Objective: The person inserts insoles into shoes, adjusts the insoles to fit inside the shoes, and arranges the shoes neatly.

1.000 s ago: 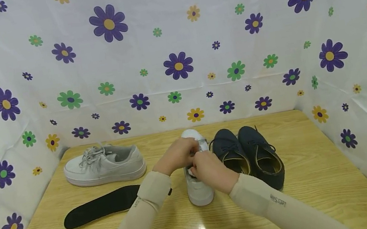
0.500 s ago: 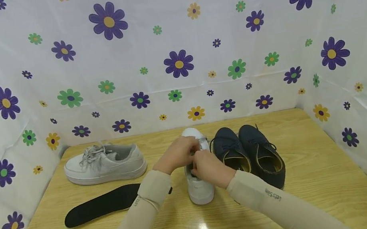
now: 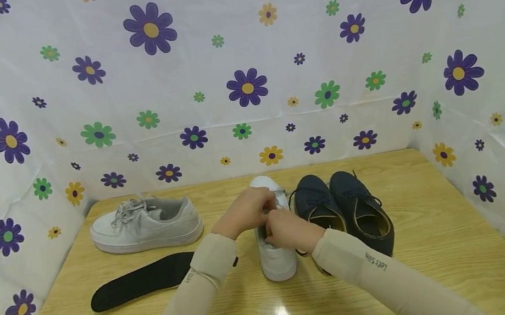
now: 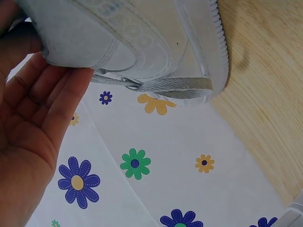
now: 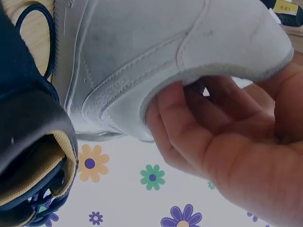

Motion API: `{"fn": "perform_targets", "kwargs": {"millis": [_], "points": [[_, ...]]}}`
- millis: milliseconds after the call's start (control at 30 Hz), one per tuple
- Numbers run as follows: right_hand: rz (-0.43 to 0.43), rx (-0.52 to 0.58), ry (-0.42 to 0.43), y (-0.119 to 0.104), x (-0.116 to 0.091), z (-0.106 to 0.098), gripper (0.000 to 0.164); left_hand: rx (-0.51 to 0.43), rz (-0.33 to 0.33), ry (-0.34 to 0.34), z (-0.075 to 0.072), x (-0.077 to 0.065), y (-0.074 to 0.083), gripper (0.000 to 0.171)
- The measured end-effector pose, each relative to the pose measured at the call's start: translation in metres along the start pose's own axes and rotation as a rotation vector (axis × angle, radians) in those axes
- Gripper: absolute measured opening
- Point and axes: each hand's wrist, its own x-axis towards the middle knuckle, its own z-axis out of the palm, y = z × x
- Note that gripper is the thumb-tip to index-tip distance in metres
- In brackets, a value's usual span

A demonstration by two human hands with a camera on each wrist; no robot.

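Observation:
A white sneaker [image 3: 278,266] stands mid-table, heel toward me and toe toward the backdrop. My left hand [image 3: 248,212] grips its collar on the left of the opening; the left wrist view has the fingers [image 4: 71,92] bent at the collar's edge of the sneaker [image 4: 109,35]. My right hand [image 3: 293,227] holds the opening nearer the heel. From the right wrist, its fingers [image 5: 177,116] reach over the collar into the sneaker [image 5: 137,42], with the thumb by the heel rim. The inside of the sneaker is mostly hidden behind both hands.
The other white sneaker [image 3: 146,230] lies sideways at the back left. A black insole [image 3: 145,281] is in front of it, partly behind my left forearm. Just right of my hands stand two navy shoes [image 3: 358,198], close together. A flowered sheet [image 3: 199,77] hangs behind the wooden table [image 3: 427,273].
A small white edge seen at my right thumb one second ago is now out of sight inside the sneaker. My right fingers have shifted slightly; the left hand stays nearly still.

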Motion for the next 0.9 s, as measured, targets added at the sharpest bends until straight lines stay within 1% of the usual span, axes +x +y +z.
{"fn": "perform_targets", "kwargs": {"millis": [100, 167, 200, 267, 333, 367, 433, 533, 600, 700, 733, 767, 800, 867, 900], "points": [[0.031, 0.005, -0.078, -0.001, -0.002, -0.004, 0.040, 0.008, 0.006, 0.006, 0.001, -0.001, 0.000, 0.018], [0.055, -0.036, -0.117, -0.002, -0.002, -0.006, 0.043, 0.008, 0.015, 0.013, 0.002, -0.001, 0.000, 0.018], [0.075, -0.070, -0.131, -0.002, -0.003, -0.008, 0.040, 0.010, 0.019, 0.018, 0.002, -0.001, 0.000, 0.018], [0.116, -0.127, -0.154, -0.002, -0.002, -0.009, 0.030, 0.015, 0.023, 0.027, 0.002, -0.001, 0.000, 0.018], [0.149, -0.173, -0.176, -0.002, -0.001, -0.011, 0.021, 0.022, 0.025, 0.032, 0.002, 0.000, 0.000, 0.018], [0.164, -0.184, -0.184, -0.002, 0.000, -0.012, 0.019, 0.026, 0.026, 0.034, 0.002, 0.000, 0.000, 0.018], [0.180, -0.168, -0.209, -0.002, 0.001, -0.014, 0.020, 0.036, 0.028, 0.034, 0.001, 0.000, 0.000, 0.018], [0.166, -0.176, -0.225, -0.002, 0.003, -0.016, 0.021, 0.043, 0.031, 0.033, 0.001, 0.001, 0.000, 0.018], [0.162, -0.181, -0.241, -0.004, 0.003, -0.018, 0.025, 0.047, 0.035, 0.033, 0.000, 0.001, 0.000, 0.018], [0.177, -0.195, -0.273, -0.002, 0.009, -0.014, 0.029, 0.049, 0.039, 0.037, 0.001, 0.000, 0.000, 0.017], [0.137, -0.204, -0.274, 0.016, 0.021, 0.000, 0.030, 0.050, 0.040, 0.037, 0.001, 0.000, 0.000, 0.016], [0.123, -0.225, -0.287, 0.044, 0.041, 0.025, 0.032, 0.048, 0.039, 0.036, 0.001, 0.000, 0.000, 0.016], [0.108, -0.258, -0.296, 0.051, 0.045, 0.031, 0.031, 0.045, 0.037, 0.033, 0.000, -0.001, 0.000, 0.016], [0.070, -0.286, -0.319, 0.082, 0.067, 0.059, 0.032, 0.043, 0.027, 0.023, 0.000, -0.001, 0.000, 0.014], [0.039, -0.292, -0.335, 0.095, 0.075, 0.068, 0.033, 0.041, 0.026, 0.019, 0.000, -0.001, 0.001, 0.014]]}}
